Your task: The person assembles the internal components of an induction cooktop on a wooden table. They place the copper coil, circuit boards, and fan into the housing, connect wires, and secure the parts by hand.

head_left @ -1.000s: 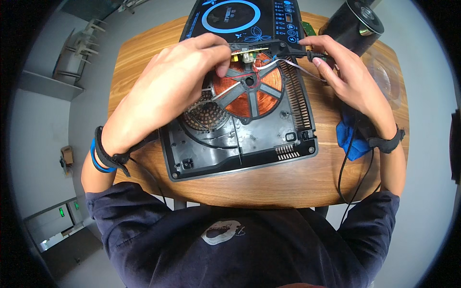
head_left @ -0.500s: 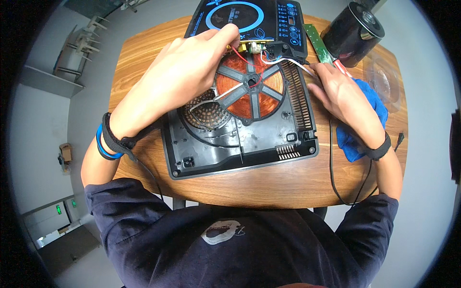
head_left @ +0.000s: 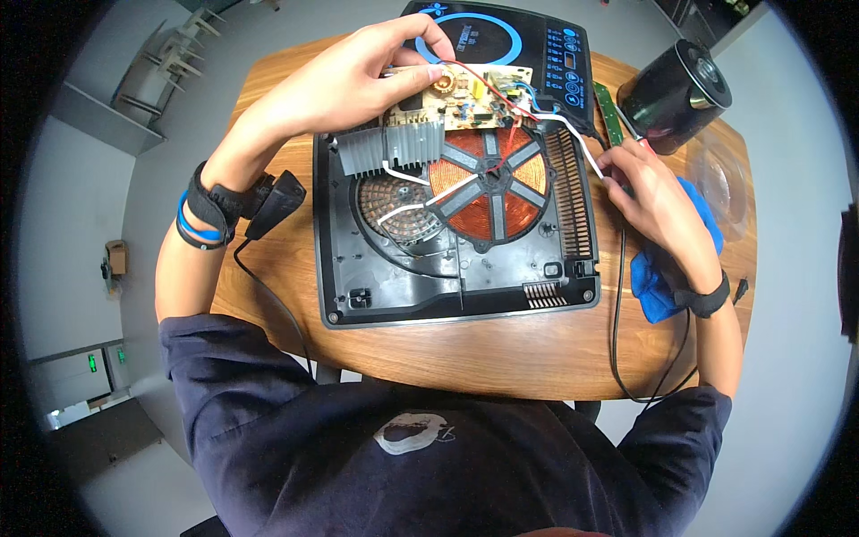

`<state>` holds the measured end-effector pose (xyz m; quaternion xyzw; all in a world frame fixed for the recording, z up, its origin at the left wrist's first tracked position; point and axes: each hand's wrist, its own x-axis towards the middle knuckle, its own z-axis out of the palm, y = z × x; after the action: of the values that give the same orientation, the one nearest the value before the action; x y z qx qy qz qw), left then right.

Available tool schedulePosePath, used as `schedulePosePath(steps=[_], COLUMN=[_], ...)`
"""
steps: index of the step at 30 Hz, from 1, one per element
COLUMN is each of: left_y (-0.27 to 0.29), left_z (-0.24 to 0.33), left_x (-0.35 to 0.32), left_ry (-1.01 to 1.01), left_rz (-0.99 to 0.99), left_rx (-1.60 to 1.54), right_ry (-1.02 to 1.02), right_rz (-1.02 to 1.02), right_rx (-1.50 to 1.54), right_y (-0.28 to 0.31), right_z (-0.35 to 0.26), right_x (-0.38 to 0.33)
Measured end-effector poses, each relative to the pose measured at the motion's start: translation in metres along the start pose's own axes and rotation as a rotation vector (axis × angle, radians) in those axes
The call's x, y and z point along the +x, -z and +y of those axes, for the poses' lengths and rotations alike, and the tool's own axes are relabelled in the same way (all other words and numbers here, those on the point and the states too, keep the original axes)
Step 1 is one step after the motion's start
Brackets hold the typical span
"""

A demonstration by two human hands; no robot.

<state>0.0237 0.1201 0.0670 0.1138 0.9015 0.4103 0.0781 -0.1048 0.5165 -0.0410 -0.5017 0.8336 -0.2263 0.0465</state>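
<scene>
My left hand grips the upper edge of a tan circuit board, thumb on its component side. The board is tilted up so its parts face me, with a finned grey heat sink at its lower left. Beneath it lies the open black base of an induction cooker, holding a round copper coil and a fan grille. A red wire and a white wire lead off the board. My right hand pinches the white wire beyond the base's right side.
The cooker's black top panel lies behind the base. To the right are a narrow green circuit board, a black cylindrical container, a clear plastic tub and a blue cloth. A black cord hangs over the table's front edge.
The circuit board, earlier nearly edge-on, has tipped so its component side and heat sink show. My left hand has turned with it. My right hand has shifted slightly, the white wire now between its fingers.
</scene>
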Motion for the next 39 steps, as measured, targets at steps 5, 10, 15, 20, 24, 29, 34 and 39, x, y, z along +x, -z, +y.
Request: schedulePosePath(steps=[5, 10, 15, 20, 24, 29, 34, 39], left_y=[0.000, -0.010, -0.018, -0.027, -0.042, -0.068, -0.068, -0.070], left_z=[-0.030, -0.054, -0.042, -0.031, -0.003, -0.008, -0.001, -0.001], left_x=[0.003, 0.000, 0.001, -0.003, 0.003, 0.032, 0.057, 0.057], left_ry=[-0.015, 0.003, 0.076, -0.130, -0.230, -0.204, -0.096, -0.037], left_rz=[-0.024, -0.001, 0.051, 0.175, 0.110, 0.095, -0.008, 0.001], left_rx=[-0.034, 0.020, 0.112, 0.517, 0.552, 0.348, 0.079, 0.005], right_ry=[0.102, -0.087, -0.148, -0.114, -0.087, 0.048, -0.100, -0.208], right_rz=[-0.026, -0.113, -0.081, 0.024, 0.000, -0.014, -0.072, 0.028], right_rx=[-0.135, 0.112, 0.339, 0.219, 0.055, 0.093, 0.403, 0.583], right_y=[0.003, 0.017, 0.023, 0.032, 0.036, 0.024, 0.018, 0.021], right_z=[0.001, -0.029, -0.046, -0.060, -0.059, -0.055, -0.062, -0.065], right_x=[-0.001, 0.004, 0.004, 0.012, 0.018, 0.025, 0.027, 0.030])
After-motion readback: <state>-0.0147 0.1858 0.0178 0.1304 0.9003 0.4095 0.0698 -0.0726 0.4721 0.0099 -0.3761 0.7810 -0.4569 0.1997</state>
